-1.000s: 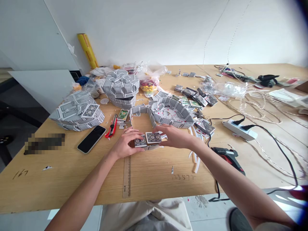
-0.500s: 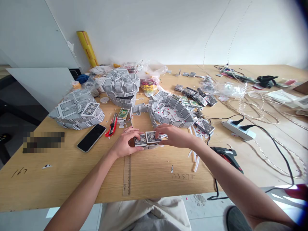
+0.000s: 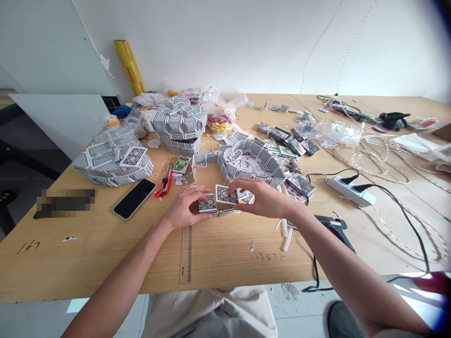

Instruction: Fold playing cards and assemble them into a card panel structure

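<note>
My left hand is closed around a small stack of dark-patterned playing cards, thumb in front and fingers behind. My right hand pinches a playing card, back side up, just right of that stack and slightly higher. Other cards show behind the right fingers. Both hands are at the near side of an upright wall of folded cards, which curves around a patch of bare table. Joined to it on the right is a heart-like open box made of cards, with loose cards inside.
Left of the hands lie a red utility knife, a phone and a finished-looking card box. A ruler points toward the table's front edge. To the right are a glue gun, its black cord and a power strip.
My right hand has shifted the card slightly up and right, opening a gap from the stack in my left hand. The left hand stays nearly in place.
</note>
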### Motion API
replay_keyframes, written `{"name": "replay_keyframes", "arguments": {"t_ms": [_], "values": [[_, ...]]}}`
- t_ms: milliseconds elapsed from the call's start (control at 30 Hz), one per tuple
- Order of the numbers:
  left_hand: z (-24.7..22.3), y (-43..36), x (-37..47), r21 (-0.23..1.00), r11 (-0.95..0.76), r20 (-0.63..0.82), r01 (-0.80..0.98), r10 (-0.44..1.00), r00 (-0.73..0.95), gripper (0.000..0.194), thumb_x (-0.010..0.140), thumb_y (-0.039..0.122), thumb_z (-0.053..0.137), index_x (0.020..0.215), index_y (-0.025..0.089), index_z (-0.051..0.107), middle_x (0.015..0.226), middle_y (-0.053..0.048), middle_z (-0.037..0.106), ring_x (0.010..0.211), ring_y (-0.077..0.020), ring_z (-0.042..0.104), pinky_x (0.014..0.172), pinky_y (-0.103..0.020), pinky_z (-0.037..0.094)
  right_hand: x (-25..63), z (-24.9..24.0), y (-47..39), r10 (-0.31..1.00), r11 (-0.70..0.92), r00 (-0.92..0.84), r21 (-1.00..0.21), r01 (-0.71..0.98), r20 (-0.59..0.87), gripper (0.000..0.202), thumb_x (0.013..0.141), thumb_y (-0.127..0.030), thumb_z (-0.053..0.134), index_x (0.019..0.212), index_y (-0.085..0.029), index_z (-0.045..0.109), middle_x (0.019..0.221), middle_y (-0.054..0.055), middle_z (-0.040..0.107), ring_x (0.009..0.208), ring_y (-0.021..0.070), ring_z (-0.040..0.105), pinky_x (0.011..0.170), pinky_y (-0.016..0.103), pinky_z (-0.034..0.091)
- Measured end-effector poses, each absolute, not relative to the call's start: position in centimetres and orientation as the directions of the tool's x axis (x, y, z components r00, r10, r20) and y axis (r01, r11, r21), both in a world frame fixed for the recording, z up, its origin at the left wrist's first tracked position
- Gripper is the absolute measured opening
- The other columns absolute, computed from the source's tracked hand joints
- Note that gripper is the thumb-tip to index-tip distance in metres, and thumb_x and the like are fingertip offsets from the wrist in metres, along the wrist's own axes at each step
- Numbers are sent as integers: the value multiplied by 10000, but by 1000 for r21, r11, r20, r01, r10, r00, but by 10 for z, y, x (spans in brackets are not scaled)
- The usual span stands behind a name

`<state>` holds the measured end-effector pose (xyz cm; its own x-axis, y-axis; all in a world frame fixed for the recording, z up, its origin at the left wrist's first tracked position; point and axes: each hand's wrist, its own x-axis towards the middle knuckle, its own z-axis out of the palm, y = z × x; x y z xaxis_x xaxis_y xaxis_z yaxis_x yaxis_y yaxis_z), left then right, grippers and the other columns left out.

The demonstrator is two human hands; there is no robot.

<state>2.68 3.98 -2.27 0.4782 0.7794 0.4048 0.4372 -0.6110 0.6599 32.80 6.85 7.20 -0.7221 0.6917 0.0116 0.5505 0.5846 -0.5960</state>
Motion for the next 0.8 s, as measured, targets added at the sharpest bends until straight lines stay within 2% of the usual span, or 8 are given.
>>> {"name": "replay_keyframes", "arguments": {"t_ms": [200,300,367,500,600,667,733,800], "values": [[15,13,10,597,-568,394,567,823,410,230,987,411,761,1134,239,721,1443,-110,702,1378,-304,639,1218,-513,475,328,74,14,705,504,-709,-705,498,2,462,896,-191,797,1337,-260,679,1343,98,673,1225,290,657,1090,449,527],[25,-25,-3,568,-477,277,670,878,389,161,1039,401,673,1077,251,717,1303,-77,755,1242,-281,709,1112,-465,561,321,54,-9,663,413,-745,-792,449,-76,498,842,-151,842,1307,-273,707,1342,91,650,1227,283,656,1101,446,538],[19,-54,-10,518,-449,181,728,890,419,186,1013,416,703,1127,271,729,1384,-67,730,1296,-304,687,1126,-494,564,311,36,-18,630,364,-766,-821,440,-131,512,805,-93,844,1277,-254,728,1320,86,651,1196,266,673,1080,422,552],[-10,-106,-21,394,-453,87,799,884,459,816,798,537,913,1513,282,610,1631,-110,575,1500,-411,534,1215,-586,513,287,5,-19,615,331,-765,-819,469,-190,523,744,-87,896,1230,-230,771,1265,86,690,1106,252,703,992,370,574],[-26,-126,-23,349,-488,87,800,867,491,1167,724,592,955,1691,255,396,1698,-150,487,1556,-433,470,1247,-615,480,271,-5,-14,623,301,-750,-818,490,-220,501,719,-231,977,1187,-219,800,1215,80,740,1039,254,719,922,342,575],[-31,-131,-21,339,-505,96,793,858,505,1206,742,574,949,1721,243,327,1703,-156,477,1558,-425,472,1267,-626,456,261,-9,-14,659,270,-716,-816,511,-231,337,790,-296,939,1094,-208,822,1134,68,783,1021,258,732,911,337,565],[-33,-134,-16,340,-510,109,790,856,506,1148,776,534,935,1712,233,342,1698,-155,484,1550,-417,487,1282,-628,437,253,-12,-15,707,254,-671,-805,536,-224,99,877,-212,833,975,-198,825,1030,56,813,991,249,748,901,326,551],[-34,-135,-10,346,-498,130,795,865,485,1076,798,512,920,1687,216,391,1691,-162,493,1538,-422,500,1275,-621,451,246,-16,-18,749,252,-631,-792,555,-204,116,876,-94,758,916,-190,808,971,52,824,958,241,758,880,313,541]]}}
